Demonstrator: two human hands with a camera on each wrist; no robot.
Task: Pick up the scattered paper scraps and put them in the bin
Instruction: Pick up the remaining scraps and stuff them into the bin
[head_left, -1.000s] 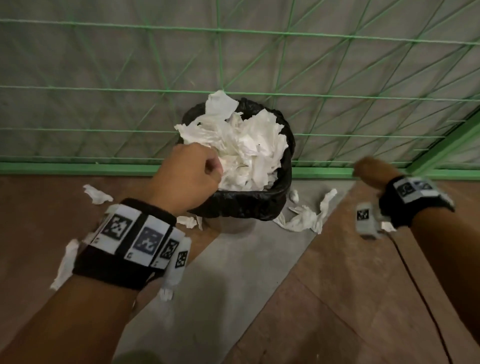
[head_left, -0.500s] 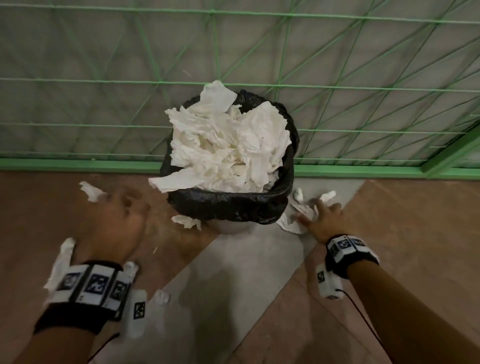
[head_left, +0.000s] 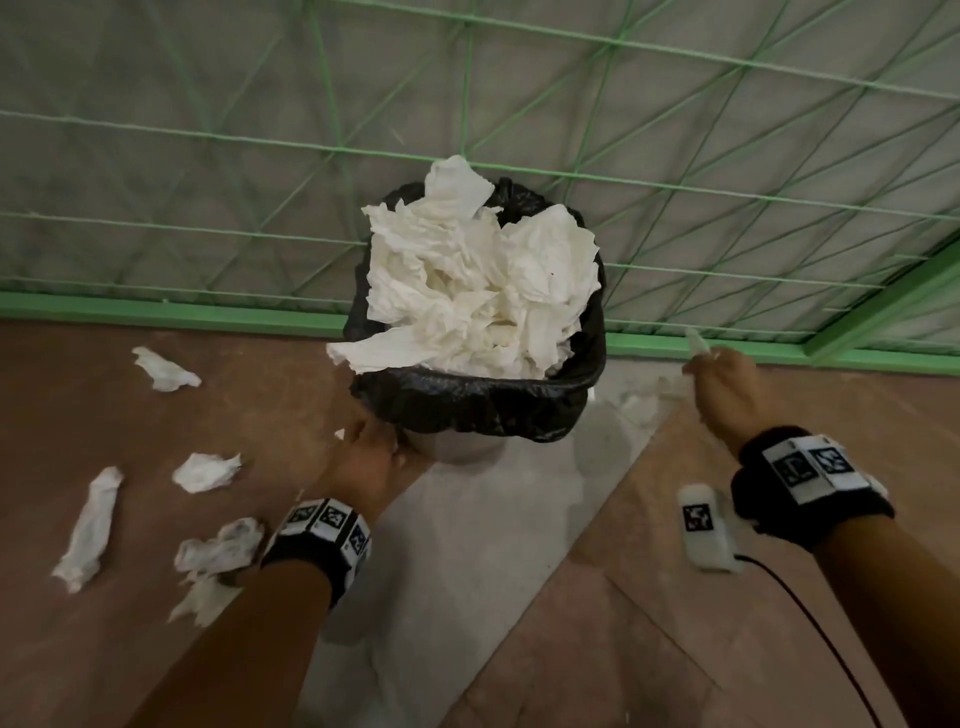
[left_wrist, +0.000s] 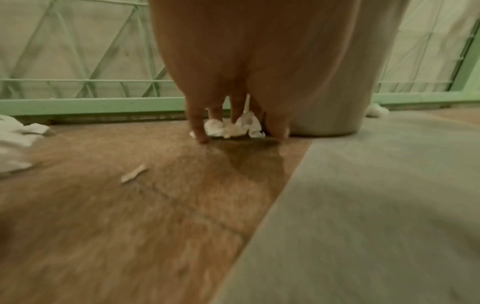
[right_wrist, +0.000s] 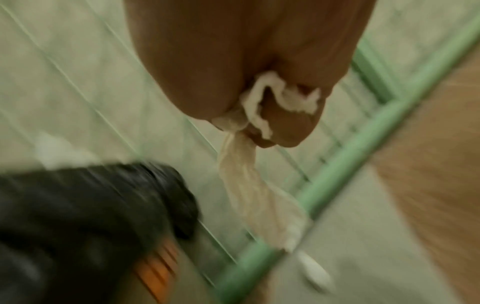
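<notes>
A bin (head_left: 483, 410) with a black liner stands by the green fence, heaped with white paper. My left hand (head_left: 371, 452) is down at the bin's base. In the left wrist view its fingertips (left_wrist: 201, 137) touch the floor on either side of a small scrap (left_wrist: 231, 128), not closed on it. My right hand (head_left: 698, 361) is raised to the right of the bin and grips a scrap (right_wrist: 254, 185) that trails below the fingers. Several scraps lie on the floor at left, such as one (head_left: 166, 369) near the fence and a long one (head_left: 85, 527).
A green wire fence (head_left: 208, 306) closes off the far side behind the bin. Brown floor boards (head_left: 675, 623) meet a grey strip (head_left: 467, 571) running toward me. A small scrap (right_wrist: 311, 267) lies by the fence rail. A black cable (head_left: 831, 649) hangs from my right wrist.
My left hand left the top of the bin and dropped to the floor at its base. My right hand reached the scraps right of the bin, took one and lifted it.
</notes>
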